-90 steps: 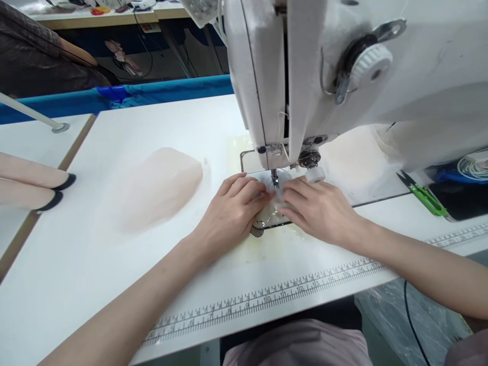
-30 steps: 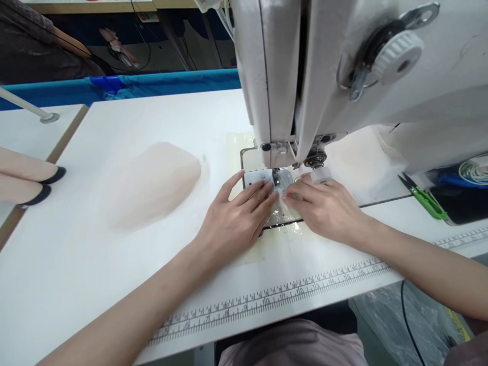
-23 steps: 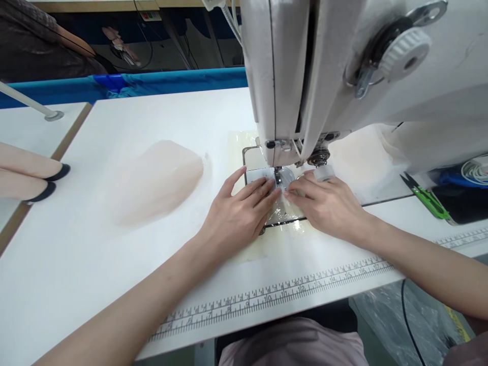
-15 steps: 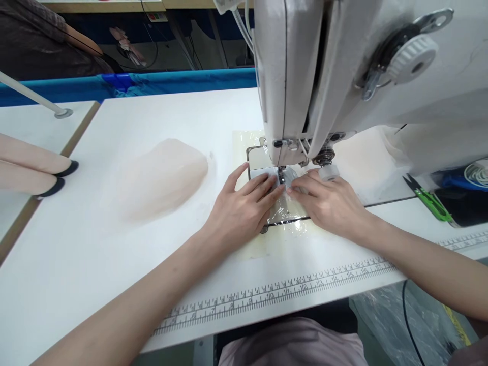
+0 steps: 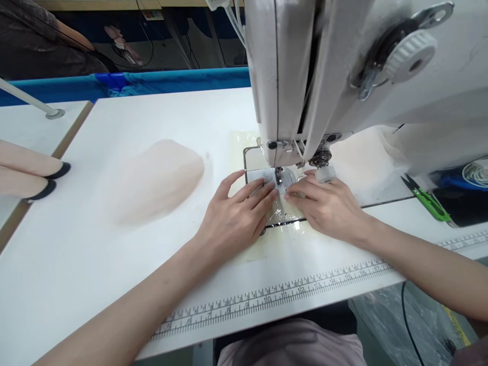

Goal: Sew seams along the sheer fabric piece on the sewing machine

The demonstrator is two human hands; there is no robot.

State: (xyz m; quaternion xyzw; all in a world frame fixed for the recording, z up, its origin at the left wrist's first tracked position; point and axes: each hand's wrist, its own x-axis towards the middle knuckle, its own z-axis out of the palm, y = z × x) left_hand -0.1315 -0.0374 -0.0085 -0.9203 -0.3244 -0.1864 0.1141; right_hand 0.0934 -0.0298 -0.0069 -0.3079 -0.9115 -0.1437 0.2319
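My left hand lies on the needle plate of a sewing machine, fingers stretched out and thumb apart, the fingertips just left of the presser foot. Right of the foot, my right hand has its thumb and index finger pressed together low on the plate. Whatever lies between those fingertips is too small or sheer to make out. Clear, shiny film covers the plate in front of the foot. A sheer beige piece of fabric rests on the white table, left of my left hand.
Green thread snips lie at the right near a dark tray. More pale sheer fabric sits under the machine arm. A ruler strip runs along the front edge. Two beige, black-tipped pieces lie left; another person's arm shows behind.
The view has shifted slightly, so most things appear a little farther left. My left fingertips sit slightly farther from the presser foot; my right hand keeps nearly the same pose.
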